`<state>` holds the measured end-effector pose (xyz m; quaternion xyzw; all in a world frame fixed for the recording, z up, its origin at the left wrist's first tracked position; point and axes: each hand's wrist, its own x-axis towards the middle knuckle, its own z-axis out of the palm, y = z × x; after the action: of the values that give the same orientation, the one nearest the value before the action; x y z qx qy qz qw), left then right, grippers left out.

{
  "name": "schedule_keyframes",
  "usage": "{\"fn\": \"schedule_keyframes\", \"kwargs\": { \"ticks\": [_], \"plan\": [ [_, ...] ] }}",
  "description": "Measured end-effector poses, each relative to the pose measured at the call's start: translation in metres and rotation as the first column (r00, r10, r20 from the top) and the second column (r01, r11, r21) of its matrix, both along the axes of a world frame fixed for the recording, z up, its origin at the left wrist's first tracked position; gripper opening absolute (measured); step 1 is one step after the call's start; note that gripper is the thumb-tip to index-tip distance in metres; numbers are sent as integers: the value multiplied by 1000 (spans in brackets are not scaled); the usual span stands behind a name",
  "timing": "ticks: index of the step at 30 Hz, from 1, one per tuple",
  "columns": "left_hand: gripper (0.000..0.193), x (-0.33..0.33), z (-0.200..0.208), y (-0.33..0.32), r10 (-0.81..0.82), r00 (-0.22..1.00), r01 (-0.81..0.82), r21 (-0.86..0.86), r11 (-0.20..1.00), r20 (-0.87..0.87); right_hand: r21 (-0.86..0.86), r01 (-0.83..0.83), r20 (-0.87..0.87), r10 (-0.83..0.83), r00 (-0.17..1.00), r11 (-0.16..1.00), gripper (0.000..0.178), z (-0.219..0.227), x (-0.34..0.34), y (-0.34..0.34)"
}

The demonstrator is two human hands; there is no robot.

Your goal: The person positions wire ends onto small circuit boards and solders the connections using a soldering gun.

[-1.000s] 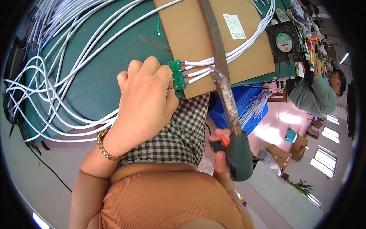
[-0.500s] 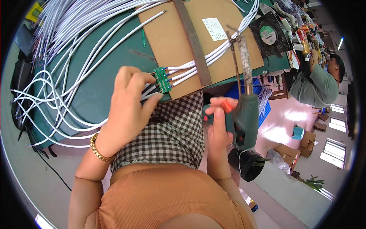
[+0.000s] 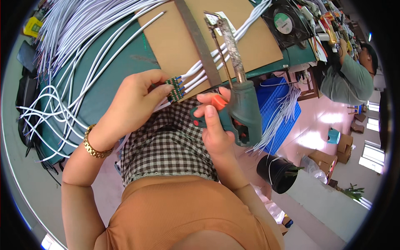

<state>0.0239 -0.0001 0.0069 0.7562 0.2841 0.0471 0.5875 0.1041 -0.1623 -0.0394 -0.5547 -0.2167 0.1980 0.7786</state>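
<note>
A small green circuit board (image 3: 175, 90) lies at the near edge of the brown board, with several white wires (image 3: 193, 85) joined to its right side. My left hand (image 3: 137, 98) is closed on its left edge, thumb on top, partly hiding more white wires (image 3: 161, 106) at that side. In my right hand (image 3: 216, 125) is a dark green soldering gun (image 3: 246, 106) with an orange trigger, held upright in front of the table edge. Its tip rises over the wires and the brown board, apart from the circuit board.
A dark metal bar (image 3: 196, 37) lies across the wires on the brown board (image 3: 166, 37). Many white wires (image 3: 83, 29) cover the green table's far left. A black fan (image 3: 285, 25) stands at right. Below are a blue crate (image 3: 277, 112) and black bucket (image 3: 277, 173). A person (image 3: 350, 79) sits far right.
My right hand has brought the soldering gun leftward, nearer the circuit board. My left thumb has shifted up onto the board's edge, and the board has tilted slightly.
</note>
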Motion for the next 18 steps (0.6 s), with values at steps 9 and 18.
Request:
{"fn": "schedule_keyframes", "kwargs": {
  "ticks": [9,18],
  "plan": [
    [13,9,-2,3,-96,995,98,62,993,-24,-81,-177,-35,174,984,981,27,-4,4,10],
    [12,16,-4,7,-164,980,186,-218,958,112,89,-88,-70,94,993,992,27,-12,6,9]
  ]
}}
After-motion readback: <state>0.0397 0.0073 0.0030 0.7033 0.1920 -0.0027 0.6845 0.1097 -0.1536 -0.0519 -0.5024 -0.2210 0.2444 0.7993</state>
